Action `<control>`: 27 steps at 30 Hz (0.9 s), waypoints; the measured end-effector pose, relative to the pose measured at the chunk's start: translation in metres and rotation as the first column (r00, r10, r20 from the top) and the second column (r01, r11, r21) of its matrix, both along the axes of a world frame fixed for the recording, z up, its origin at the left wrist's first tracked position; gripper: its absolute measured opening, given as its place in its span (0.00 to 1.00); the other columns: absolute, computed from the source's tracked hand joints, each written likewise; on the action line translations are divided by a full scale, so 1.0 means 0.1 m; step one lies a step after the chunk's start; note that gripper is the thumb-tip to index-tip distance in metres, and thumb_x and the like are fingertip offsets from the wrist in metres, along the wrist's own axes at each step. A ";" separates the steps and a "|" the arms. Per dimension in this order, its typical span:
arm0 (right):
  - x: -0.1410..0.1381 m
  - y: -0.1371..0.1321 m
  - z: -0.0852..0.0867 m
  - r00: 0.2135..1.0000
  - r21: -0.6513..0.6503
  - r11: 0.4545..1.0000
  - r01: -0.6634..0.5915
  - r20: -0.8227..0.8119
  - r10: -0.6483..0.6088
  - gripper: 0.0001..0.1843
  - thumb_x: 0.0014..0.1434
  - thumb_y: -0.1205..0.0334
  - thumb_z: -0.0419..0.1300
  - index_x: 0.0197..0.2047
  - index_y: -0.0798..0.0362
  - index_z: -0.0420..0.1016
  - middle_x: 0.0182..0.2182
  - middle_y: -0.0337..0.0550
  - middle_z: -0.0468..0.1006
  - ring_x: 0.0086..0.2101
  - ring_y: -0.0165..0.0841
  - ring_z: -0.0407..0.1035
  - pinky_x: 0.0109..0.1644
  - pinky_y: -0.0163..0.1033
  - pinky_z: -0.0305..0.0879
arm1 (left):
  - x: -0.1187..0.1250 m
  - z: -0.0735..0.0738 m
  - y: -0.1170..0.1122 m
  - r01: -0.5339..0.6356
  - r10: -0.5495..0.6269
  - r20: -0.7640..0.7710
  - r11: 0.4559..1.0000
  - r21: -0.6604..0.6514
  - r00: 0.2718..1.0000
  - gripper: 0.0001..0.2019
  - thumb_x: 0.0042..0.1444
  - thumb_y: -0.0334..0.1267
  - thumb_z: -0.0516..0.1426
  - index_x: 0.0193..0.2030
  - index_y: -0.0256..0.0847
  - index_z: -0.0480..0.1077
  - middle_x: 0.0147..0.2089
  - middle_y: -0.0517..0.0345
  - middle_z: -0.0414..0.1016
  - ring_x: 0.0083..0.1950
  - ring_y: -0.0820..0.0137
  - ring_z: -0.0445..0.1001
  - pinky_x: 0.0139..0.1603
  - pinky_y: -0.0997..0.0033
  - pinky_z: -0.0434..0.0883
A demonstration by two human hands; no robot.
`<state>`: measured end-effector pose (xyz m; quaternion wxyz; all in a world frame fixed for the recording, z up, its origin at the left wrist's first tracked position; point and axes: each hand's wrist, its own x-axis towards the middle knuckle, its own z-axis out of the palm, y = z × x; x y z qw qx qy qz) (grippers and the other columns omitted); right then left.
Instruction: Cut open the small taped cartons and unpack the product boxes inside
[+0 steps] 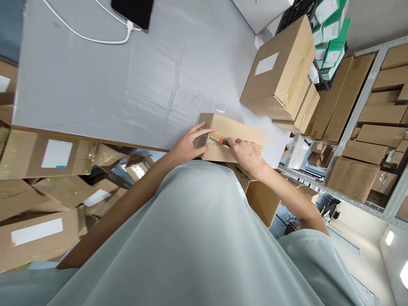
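A closed cardboard box (236, 127) lies at the near edge of the grey table, close against my body, with clear tape along its top. My left hand (191, 143) rests on the box's left end, its fingers and thumb spread apart. In my right hand (244, 153) is a box cutter (224, 142) with a red and black body, gripped in the closed fingers. Its tip points left, at the taped seam near the box's left end. Whether the blade is in the cardboard I cannot tell.
On the grey table (153, 85), stacked boxes (264, 87) stand at the right, and a phone (135, 12) with a white cable (95, 40) lies at the far side. Discarded cartons (60, 191) pile up below left. Shelves of boxes (353, 174) rise at right.
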<state>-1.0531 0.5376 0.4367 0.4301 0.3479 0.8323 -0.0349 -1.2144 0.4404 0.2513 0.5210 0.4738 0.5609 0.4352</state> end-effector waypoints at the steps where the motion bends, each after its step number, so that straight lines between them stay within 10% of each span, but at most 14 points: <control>1: -0.01 0.00 0.01 1.000 -0.007 1.000 -0.014 0.001 0.014 0.29 0.85 0.45 0.39 0.68 0.53 0.71 0.52 0.60 0.87 0.50 0.48 0.86 0.49 0.45 0.77 | 0.01 0.00 0.00 -0.008 0.008 0.001 1.000 0.003 1.000 0.33 0.67 0.59 0.62 0.74 0.49 0.74 0.86 0.48 0.57 0.86 0.49 0.59 0.85 0.45 0.60; 17: 0.48 0.18 0.03 0.996 0.036 0.998 -0.050 0.073 0.047 0.26 0.86 0.51 0.40 0.69 0.53 0.71 0.49 0.61 0.88 0.49 0.47 0.86 0.46 0.43 0.75 | 0.18 -0.01 0.03 -0.030 0.029 -0.038 0.999 -0.018 0.999 0.32 0.65 0.61 0.63 0.73 0.55 0.76 0.86 0.54 0.59 0.84 0.50 0.62 0.84 0.46 0.63; 21: 0.87 0.29 0.04 0.984 0.091 0.996 -0.025 0.179 0.008 0.20 0.84 0.60 0.45 0.66 0.56 0.73 0.49 0.64 0.88 0.48 0.46 0.86 0.45 0.42 0.75 | 0.19 0.02 0.04 -0.050 0.049 -0.026 0.998 -0.034 0.998 0.32 0.63 0.60 0.64 0.72 0.55 0.77 0.85 0.54 0.61 0.84 0.49 0.62 0.84 0.45 0.64; 27: 1.72 0.43 0.10 0.968 0.200 0.979 0.036 0.238 -0.084 0.26 0.85 0.48 0.45 0.67 0.55 0.74 0.49 0.63 0.88 0.46 0.47 0.87 0.42 0.41 0.72 | 0.19 0.02 0.04 -0.065 0.065 -0.024 0.997 -0.039 0.998 0.33 0.62 0.60 0.65 0.71 0.54 0.77 0.85 0.54 0.62 0.83 0.48 0.64 0.83 0.44 0.66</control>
